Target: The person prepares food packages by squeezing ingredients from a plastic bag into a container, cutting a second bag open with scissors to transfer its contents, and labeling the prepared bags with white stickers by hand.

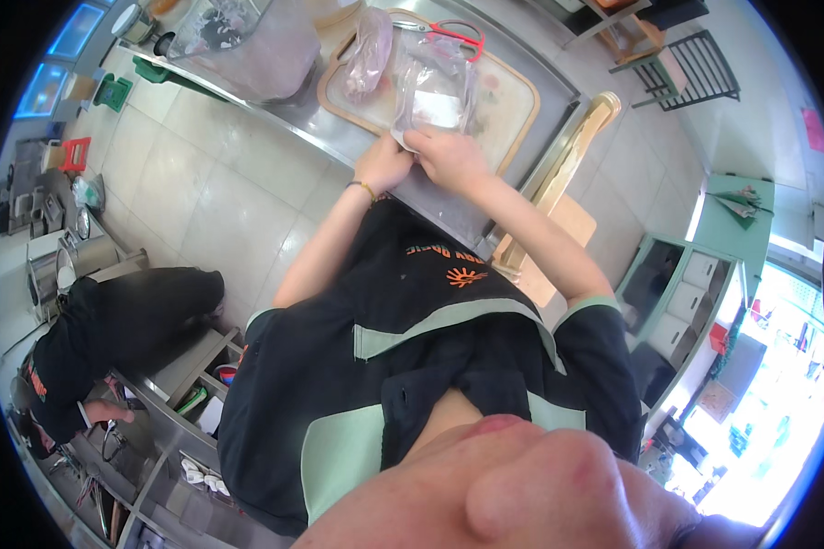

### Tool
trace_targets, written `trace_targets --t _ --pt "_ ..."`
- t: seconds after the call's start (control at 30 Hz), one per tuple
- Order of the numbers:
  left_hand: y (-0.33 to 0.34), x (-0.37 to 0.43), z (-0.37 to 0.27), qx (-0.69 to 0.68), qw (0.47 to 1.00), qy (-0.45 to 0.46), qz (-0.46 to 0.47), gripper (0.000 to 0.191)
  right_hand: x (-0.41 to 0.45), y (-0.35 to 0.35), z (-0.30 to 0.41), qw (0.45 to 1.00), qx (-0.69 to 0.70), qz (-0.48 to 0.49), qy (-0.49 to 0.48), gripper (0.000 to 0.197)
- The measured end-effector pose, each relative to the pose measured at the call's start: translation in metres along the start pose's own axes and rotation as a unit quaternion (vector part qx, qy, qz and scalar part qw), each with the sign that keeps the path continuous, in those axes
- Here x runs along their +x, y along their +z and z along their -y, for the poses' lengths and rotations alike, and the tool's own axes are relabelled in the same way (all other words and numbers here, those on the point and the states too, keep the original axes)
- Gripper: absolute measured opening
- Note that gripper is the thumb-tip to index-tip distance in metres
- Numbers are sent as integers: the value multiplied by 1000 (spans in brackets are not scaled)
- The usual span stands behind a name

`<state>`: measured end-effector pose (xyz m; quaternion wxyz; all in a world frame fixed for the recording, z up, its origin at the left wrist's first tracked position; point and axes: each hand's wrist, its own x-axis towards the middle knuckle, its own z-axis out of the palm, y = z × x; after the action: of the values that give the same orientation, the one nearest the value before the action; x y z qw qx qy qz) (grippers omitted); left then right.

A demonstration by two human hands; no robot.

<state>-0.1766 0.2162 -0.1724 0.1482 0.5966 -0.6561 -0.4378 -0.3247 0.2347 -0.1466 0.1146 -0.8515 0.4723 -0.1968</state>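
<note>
Both hands meet at the near edge of a cutting board with a tan rim (531, 103) on a steel counter. My left hand (384, 165) and my right hand (450, 158) pinch the near end of a clear plastic bag (459, 86), with their fingertips close together. The bag lies on the board and has a pale, shiny patch on it; its contents are unclear. Left of it lies another clear bag (371, 51) with pinkish contents. Scissors with red handles (459, 33) lie across the far end of the bag. My fingertips are partly hidden.
A large translucent bin (268, 62) stands on the counter at the left. A co-worker in dark clothing (137, 319) bends over a sink area at the lower left. Pale wooden-looking edging (566, 165) runs along the right of the counter. A chair (687, 72) stands beyond.
</note>
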Motion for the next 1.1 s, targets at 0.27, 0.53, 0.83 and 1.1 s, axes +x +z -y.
trace_targets --t 0.27,0.53,0.83,1.1 --pt "9 12 7 10 1000 -7 -19 31 6 24 -3 994 -95 50 19 17" --pt "-2 4 -6 22 999 1 45 26 29 40 -8 983 -141 61 103 14" --pt "10 -5 0 131 989 72 -22 30 87 22 -69 981 -34 70 176 28" --pt "16 -41 -14 234 852 360 -300 30 12 -50 -51 999 7 -23 -40 27"
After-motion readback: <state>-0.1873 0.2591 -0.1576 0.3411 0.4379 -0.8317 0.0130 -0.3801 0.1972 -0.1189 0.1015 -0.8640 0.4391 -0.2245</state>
